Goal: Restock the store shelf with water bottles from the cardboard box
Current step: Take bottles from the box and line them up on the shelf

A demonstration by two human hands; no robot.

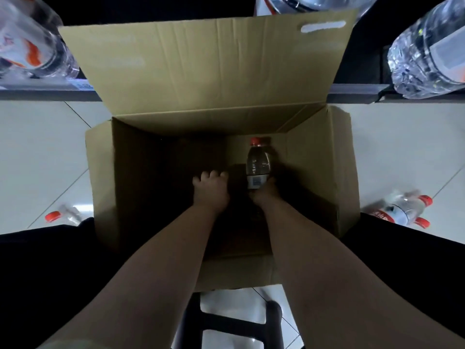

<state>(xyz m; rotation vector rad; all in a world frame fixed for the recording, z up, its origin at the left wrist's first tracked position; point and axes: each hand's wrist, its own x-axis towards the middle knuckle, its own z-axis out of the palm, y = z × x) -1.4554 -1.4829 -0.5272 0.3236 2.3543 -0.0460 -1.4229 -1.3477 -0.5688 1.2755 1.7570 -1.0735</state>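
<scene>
Both in the cardboard box (312,167). Our left hand (210,188): fingers curled, can't tell if it holds anything. At its 3 o'clock, our right hand (263,193) grips the water bottle (258,163) low down, cap toward 12.

**Both hands down in the open box**

Cardboard box (314,172) on pale tiled floor (42,152), far flap standing up against the shelf (352,95). Right hand (263,195) grips the lower body of a red-capped water bottle (258,163), cap pointing away. Left hand (210,190) just beside it, fingers curled; interior too dark to tell whether it holds anything. Large bottles (427,51) on the shelf. Small red-capped bottles (400,210) lie on the floor to the right of the box, one more (54,216) to the left.
</scene>
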